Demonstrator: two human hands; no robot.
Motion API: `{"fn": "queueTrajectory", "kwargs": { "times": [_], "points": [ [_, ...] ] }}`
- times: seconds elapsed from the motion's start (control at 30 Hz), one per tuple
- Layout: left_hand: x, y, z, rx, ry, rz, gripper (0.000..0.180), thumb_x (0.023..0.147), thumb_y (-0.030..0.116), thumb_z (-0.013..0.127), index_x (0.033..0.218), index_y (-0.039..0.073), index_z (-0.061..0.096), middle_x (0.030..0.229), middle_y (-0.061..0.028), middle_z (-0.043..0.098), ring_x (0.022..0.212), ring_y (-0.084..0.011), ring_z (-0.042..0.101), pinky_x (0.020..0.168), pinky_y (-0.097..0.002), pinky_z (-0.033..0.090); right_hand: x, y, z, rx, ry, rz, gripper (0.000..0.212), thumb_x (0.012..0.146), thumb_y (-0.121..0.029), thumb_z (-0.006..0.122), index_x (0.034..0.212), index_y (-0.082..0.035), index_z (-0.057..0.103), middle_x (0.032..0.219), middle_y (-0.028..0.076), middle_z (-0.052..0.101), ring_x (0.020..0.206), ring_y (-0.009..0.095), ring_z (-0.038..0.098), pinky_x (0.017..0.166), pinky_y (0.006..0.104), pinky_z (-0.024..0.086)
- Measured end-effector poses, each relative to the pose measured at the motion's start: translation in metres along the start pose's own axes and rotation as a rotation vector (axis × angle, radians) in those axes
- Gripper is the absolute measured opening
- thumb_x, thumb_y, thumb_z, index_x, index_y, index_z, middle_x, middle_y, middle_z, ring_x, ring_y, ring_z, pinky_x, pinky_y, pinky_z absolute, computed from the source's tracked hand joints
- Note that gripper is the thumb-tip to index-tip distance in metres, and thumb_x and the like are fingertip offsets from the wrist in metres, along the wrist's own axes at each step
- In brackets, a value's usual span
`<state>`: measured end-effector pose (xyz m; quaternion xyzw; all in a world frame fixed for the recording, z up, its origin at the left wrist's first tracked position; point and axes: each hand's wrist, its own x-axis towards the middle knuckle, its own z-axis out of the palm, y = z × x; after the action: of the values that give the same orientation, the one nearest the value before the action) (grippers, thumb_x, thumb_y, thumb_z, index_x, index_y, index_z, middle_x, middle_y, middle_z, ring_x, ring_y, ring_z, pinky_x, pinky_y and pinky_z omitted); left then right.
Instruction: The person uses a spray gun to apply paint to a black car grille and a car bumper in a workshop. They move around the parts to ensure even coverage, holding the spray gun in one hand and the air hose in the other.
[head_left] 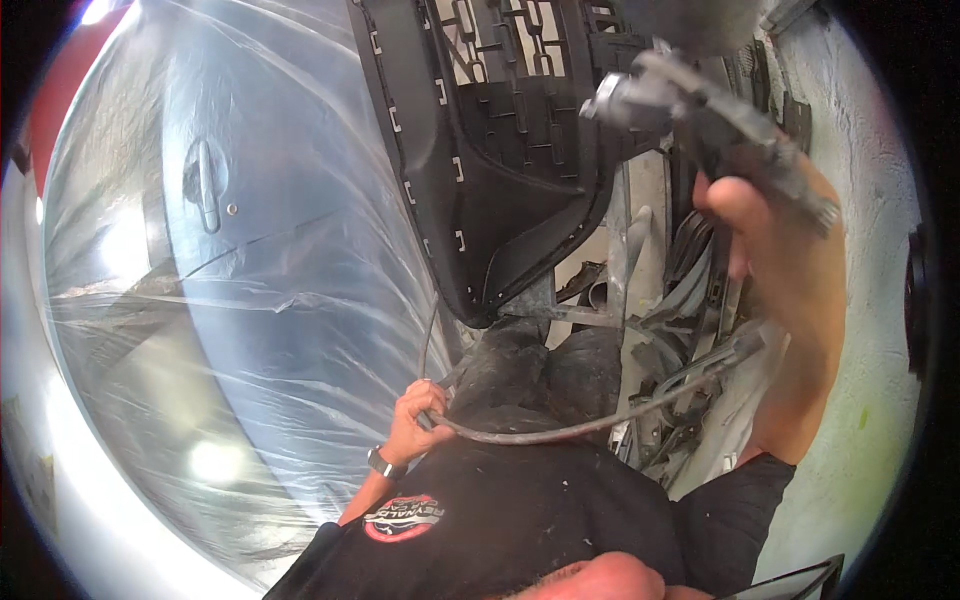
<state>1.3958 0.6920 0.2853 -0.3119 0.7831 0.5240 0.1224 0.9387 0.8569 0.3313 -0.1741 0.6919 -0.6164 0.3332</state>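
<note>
My right hand [745, 215] is raised at the upper right, its fingers wrapped round the grip of a spray gun [690, 105]. Motion blurs the gun, and a dark rounded cup above it is cut by the top edge. Its nozzle end points left, towards a large black plastic car bumper part [430, 150] with a slotted grille. Down by my waist, my left hand [418, 412] is closed on a grey hose [560, 437]. The hose sags across my front to the right and passes behind my right forearm. Another length rises from the left hand beside the bumper part.
On the left, clear plastic sheeting [330, 330] covers a light blue car door [260, 200]. A metal stand [617, 250] shows beneath the bumper part. Several loose car parts [690, 400] are piled along the pale wall [860, 250] on the right.
</note>
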Motion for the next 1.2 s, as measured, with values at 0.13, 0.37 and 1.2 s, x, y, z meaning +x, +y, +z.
{"fn": "queueTrajectory", "kwargs": {
  "times": [0.13,0.37,1.2],
  "points": [
    [-0.007,0.002,-0.001,-0.042,0.069,-0.075,0.062,0.076,0.063,0.078,0.07,0.007,0.052,0.076,-0.0024,0.056,0.083,-0.0234,0.059,0.082,-0.0391,0.043,0.001,-0.001,-0.008,-0.074,0.032,0.008,0.06,0.082,-0.047,0.08,0.118,0.0,0.066,0.093,0.004,0.07,0.055,0.005,0.052,0.047,0.0194,0.04],
    [0.003,0.013,0.002,0.042,-0.02,-0.018,0.06,0.071,0.06,0.082,0.071,0.007,0.053,0.077,-0.0029,0.056,0.083,-0.0244,0.059,0.086,-0.0405,0.042,-0.024,0.009,-0.021,-0.172,-0.242,0.07,0.046,0.083,-0.038,0.08,0.108,-0.001,0.067,0.08,0.004,0.065,0.067,0.011,0.059,0.058,0.0247,0.044],
    [0.022,0.022,0.003,0.029,-0.007,-0.086,0.049,0.065,0.042,0.087,0.069,0.007,0.053,0.077,-0.0035,0.058,0.08,-0.0241,0.058,0.085,-0.0377,0.041,-0.021,-0.015,-0.035,-0.291,0.069,0.124,0.054,0.086,-0.044,0.076,0.119,-0.003,0.064,0.09,0.0,0.064,0.066,0.002,0.052,0.053,0.0163,0.041]
  ]
}}
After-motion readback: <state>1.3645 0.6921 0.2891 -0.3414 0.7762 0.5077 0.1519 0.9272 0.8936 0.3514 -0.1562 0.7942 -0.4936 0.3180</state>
